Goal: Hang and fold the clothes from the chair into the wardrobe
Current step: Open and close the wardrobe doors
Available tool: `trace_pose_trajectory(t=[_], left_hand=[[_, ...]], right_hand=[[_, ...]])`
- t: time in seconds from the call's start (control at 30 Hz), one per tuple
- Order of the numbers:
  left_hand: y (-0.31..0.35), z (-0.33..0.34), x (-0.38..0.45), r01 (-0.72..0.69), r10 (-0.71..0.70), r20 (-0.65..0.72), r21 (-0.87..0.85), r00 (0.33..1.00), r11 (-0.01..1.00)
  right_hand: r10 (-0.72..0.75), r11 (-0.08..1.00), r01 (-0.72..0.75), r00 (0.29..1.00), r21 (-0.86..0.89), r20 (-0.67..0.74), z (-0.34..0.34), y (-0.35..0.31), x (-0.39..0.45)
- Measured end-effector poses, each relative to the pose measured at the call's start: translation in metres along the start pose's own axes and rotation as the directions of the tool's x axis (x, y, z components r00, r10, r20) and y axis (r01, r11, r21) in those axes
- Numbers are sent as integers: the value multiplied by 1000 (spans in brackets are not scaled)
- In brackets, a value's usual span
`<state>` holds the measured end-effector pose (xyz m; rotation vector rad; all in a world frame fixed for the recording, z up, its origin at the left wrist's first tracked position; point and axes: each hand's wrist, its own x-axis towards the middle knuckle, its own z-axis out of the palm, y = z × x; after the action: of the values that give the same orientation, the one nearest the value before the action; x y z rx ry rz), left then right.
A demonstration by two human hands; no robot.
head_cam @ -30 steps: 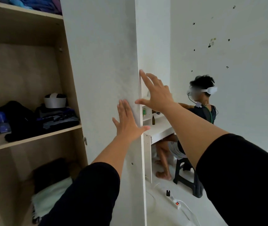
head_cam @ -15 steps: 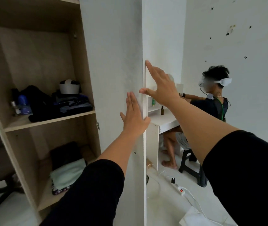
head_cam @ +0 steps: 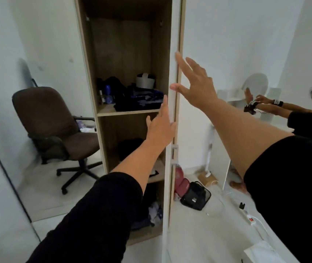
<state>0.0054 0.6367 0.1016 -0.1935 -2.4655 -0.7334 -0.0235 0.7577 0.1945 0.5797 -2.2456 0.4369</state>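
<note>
Both hands are spread flat on the wardrobe door (head_cam: 172,168): left hand (head_cam: 161,126) on its inner edge, right hand (head_cam: 195,86) higher, on the outer side. The chair (head_cam: 52,120) sits well apart, bare floor (head_cam: 43,186) between.

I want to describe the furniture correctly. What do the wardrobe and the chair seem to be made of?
The wardrobe looks like laminated board with a matt, light wood-grain finish; its panels are flat and thin, and the door has a plain white face. The chair seems upholstered in matt brown fabric, with dark, probably plastic armrests and a wheeled base.
</note>
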Motion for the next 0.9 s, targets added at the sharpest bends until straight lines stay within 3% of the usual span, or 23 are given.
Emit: trace_pose_trajectory(t=[0.2,0.37,0.53,0.67,0.9], left_hand=[[-63,-45,3,33,-22,-79,144,997,989],[-117,-64,20,34,4,-124,311,992,950],[-162,-68,55,151,-33,-228,523,973,839],[-196,-67,88,224,-56,-257,689,965,689],[-243,-55,139,319,-149,-283,799,948,510]], right_hand=[[-127,989,123,991,85,42,43,-50,40],[-251,968,251,968,23,12,85,-63,80],[-342,935,345,938,-82,57,134,-65,119],[-361,926,366,930,-92,68,165,-81,151],[-309,941,326,938,-96,157,223,-59,196]])
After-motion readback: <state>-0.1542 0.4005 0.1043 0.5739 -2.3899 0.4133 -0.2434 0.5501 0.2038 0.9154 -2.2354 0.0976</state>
